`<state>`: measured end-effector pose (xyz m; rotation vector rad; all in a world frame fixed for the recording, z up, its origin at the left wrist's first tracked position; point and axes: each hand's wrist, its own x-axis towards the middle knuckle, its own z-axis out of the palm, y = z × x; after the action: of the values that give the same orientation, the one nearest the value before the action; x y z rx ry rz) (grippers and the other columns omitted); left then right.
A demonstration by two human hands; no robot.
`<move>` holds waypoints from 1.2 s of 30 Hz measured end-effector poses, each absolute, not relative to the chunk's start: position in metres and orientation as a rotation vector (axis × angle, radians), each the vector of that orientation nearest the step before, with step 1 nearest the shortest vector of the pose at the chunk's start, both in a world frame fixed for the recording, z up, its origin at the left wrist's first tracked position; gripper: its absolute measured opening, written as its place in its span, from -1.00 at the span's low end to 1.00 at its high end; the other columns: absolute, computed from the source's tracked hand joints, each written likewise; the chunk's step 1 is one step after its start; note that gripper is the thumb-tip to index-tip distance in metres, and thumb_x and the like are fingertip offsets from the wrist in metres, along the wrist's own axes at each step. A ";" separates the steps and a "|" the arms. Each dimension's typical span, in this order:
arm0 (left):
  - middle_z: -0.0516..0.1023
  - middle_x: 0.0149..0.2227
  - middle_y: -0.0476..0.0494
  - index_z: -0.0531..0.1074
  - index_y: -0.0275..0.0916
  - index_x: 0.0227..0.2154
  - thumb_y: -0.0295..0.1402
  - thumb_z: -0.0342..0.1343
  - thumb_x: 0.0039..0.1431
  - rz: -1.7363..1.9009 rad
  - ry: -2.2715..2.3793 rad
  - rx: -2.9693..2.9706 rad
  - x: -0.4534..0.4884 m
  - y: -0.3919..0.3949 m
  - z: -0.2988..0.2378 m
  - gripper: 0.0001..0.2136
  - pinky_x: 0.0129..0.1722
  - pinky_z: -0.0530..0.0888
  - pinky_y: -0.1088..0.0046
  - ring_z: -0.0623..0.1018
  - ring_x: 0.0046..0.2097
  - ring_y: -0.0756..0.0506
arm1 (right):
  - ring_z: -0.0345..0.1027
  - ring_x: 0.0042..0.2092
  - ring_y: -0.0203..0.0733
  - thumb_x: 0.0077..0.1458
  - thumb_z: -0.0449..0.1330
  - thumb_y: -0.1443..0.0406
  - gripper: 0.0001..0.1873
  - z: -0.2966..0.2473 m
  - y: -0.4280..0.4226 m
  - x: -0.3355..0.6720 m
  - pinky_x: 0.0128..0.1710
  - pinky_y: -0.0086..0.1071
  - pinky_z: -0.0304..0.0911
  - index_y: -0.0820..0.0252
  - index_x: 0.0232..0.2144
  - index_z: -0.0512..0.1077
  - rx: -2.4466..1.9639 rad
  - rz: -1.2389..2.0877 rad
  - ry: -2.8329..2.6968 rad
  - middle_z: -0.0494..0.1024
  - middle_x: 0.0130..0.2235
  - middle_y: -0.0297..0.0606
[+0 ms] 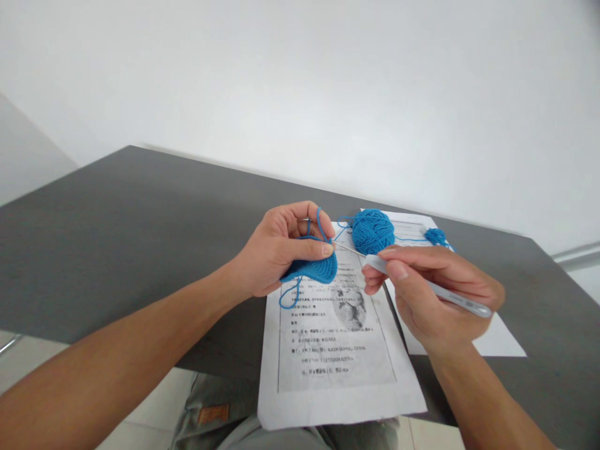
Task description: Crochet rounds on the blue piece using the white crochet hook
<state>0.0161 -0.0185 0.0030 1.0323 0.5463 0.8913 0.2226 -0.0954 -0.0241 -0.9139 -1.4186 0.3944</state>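
Fingers of the right hand [424, 312] wrap, pen-fashion, around the grey handle of a crochet hook [462, 300]; those of the left hand [276, 247] pinch a blue crocheted piece [321, 269] against the thumb, and a yarn strand [319, 220] passes over the index finger. Nearest, a printed sheet [328, 378] overhangs the near edge of the tabletop [140, 231]; the crocheted piece is held above the sheet's upper left part, with a slack loop [280, 299] hanging below. The hook's thin shaft meets the work beside the left fingertips (whether its tip sits inside a stitch cannot be told). Should the shaft draw back too sharply, a stitch there could slip free; a loosened left pinch would probably let the tension go. Farther off, a second sheet [501, 340] lies to the right, a yarn ball [374, 231] at its upper left corner, short of the tabletop's far edge. A hard tug might roll the ball. Toward the far right corner lies a small yarn bundle [435, 237], joined to the ball; uneven pulling could snarl its loose turns.
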 end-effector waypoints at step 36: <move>0.59 -0.54 -0.01 0.50 -0.32 -0.42 -0.52 0.53 -0.18 0.888 0.534 1.036 0.018 -0.018 0.002 -0.69 -0.59 0.36 0.63 0.46 -0.57 0.09 | 0.64 -0.49 -0.20 0.15 0.43 0.48 -0.73 -0.022 -0.096 0.222 -0.52 -0.37 0.57 0.02 -0.18 0.73 -0.924 0.331 -1.449 0.74 -0.40 -0.37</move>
<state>0.0176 -0.0184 0.0022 1.0363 0.5338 0.8875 0.2221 -0.0958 -0.0216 -0.9242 -1.4493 0.3306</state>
